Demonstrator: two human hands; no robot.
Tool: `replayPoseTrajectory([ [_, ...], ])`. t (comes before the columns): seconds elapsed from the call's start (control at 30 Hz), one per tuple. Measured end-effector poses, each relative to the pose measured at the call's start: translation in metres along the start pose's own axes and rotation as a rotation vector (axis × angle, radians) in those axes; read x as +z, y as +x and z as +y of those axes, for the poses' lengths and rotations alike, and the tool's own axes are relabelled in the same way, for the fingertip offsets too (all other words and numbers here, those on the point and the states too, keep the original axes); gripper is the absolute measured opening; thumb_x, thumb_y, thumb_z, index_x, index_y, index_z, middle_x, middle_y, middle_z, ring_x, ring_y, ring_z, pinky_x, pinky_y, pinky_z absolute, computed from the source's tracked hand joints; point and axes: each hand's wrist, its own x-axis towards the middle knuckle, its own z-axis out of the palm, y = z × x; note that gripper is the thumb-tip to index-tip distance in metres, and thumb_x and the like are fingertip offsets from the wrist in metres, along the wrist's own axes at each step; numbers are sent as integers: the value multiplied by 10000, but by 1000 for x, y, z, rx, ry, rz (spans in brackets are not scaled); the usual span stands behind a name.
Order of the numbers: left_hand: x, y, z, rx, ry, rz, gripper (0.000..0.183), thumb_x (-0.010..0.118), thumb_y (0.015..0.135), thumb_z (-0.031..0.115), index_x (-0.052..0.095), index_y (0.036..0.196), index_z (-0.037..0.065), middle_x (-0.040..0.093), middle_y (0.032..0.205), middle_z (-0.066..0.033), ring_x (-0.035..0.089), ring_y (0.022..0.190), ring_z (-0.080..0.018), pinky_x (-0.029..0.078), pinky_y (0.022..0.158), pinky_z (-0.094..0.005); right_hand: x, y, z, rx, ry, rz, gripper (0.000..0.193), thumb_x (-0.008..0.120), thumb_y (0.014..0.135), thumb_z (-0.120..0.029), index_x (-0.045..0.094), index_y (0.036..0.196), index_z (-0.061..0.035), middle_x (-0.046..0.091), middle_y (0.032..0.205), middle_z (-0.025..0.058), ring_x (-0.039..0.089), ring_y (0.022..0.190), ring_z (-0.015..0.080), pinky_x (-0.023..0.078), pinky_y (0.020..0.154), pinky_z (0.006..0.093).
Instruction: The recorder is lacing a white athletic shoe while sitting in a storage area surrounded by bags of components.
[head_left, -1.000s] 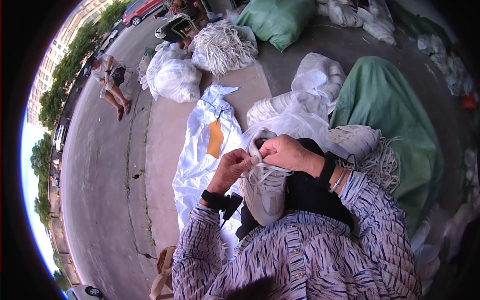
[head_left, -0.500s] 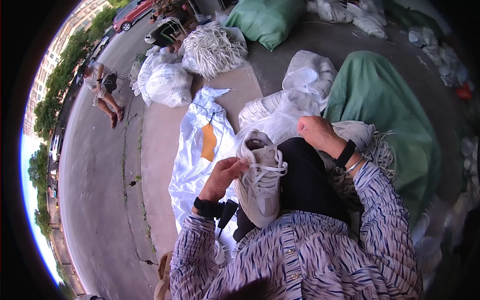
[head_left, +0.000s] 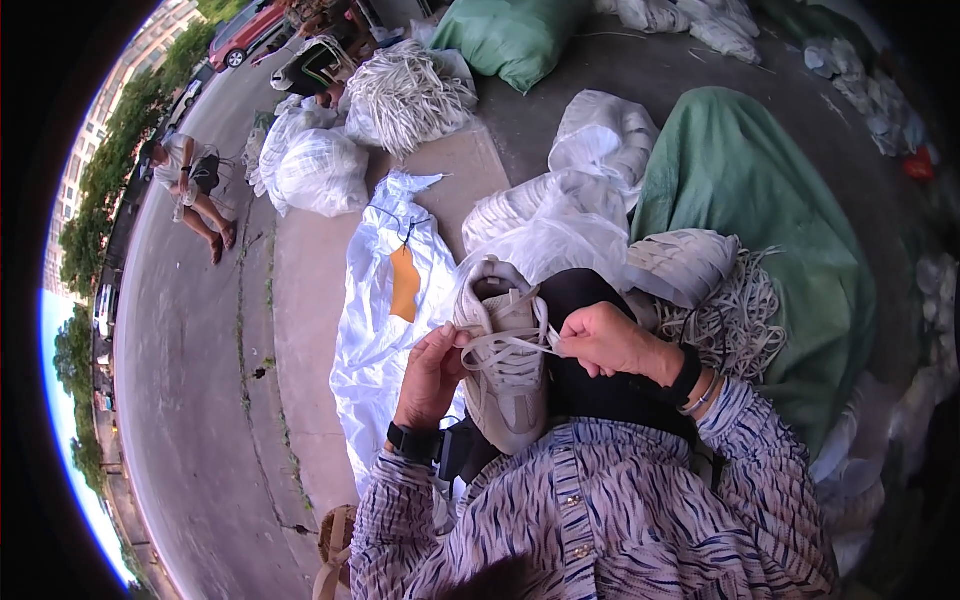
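A pale beige and white sneaker (head_left: 512,405) rests across my lap, toe toward me, its collar facing away. White shoelace (head_left: 500,348) crosses its tongue and loops over the upper part. At the shoe's left side, my left hand (head_left: 428,380) is closed, thumb and fingertips pinching the lace beside the eyelets. On the other side my right hand (head_left: 615,342) grips a lace end between thumb and forefinger, and the lace runs taut toward the shoe. Dark trousers show under the sneaker.
A pile of loose white laces (head_left: 735,320) and a wrapped pale shoe (head_left: 690,265) lie by my right forearm, against a green sack (head_left: 740,190). Plastic-wrapped bundles (head_left: 560,215) sit ahead. White sheeting (head_left: 380,350) covers ground at left. A seated person (head_left: 190,180) is farther off.
My right hand has come down and toward the shoe, now gripping a lace end close to it. My left fingers have shifted up to the laces. The view has moved slightly.
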Motion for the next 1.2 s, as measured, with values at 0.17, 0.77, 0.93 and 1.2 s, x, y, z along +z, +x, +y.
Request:
replayPoseTrajectory([
  [0.17,-1,1,-4,30,-47,-68,223,543,921,265,605,846,65,584,811,19,455,621,-61,375,607,-218,-2,-18,9,46,123,-123,192,561,870,-175,609,798,-4,550,546,18,465,389,45,337,346,180],
  [0.77,-23,-13,-15,88,30,139,362,456,951,350,602,831,42,550,664,-5,490,531,-96,406,536,-221,-3,5,-2,80,204,-298,301,486,944,-281,538,988,12,614,667,99,541,447,99,445,430,189],
  [0.93,-52,13,9,198,375,379,398,458,934,400,622,940,38,543,744,-12,476,620,-97,410,596,-225,12,32,-16,-123,135,78,292,505,910,-139,525,1160,10,627,947,85,580,678,103,503,587,222],
  [1.2,-41,62,54,-130,897,4,305,560,839,244,622,1009,-2,631,940,-74,589,852,-131,467,743,-277,35,55,-25,-307,-143,79,311,493,859,-22,531,1163,25,613,1044,86,600,783,99,498,646,228],
])
